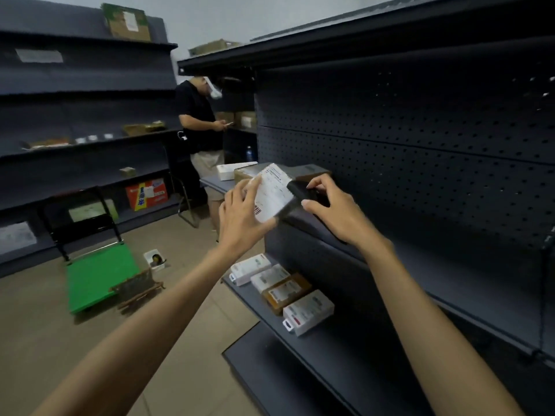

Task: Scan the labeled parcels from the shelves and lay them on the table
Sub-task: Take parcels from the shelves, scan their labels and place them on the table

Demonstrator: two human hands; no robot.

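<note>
1. Head view, and we're mid-scan: the left hand (240,217) grips the labeled parcel (274,193), fingers curled round its near edge. It is held in the air over the front edge of the middle shelf (465,283), label tilted up.
2. The right hand (333,211) is clamped on a dark scanner (300,190) (blurred, so that name is my judgement from its shape), with its nose right at the label's far edge.
3. The step in hand, as I read it, is the scan itself.
4. The next move calls for carrying the parcel to the table (210,183) beyond the shelf's left end. It should go down on a bare patch near the table's front edge, beside the boxes (237,171) lying there.
5. Four more parcels (282,289) lie along the front edge of the lower shelf (330,349).
</note>
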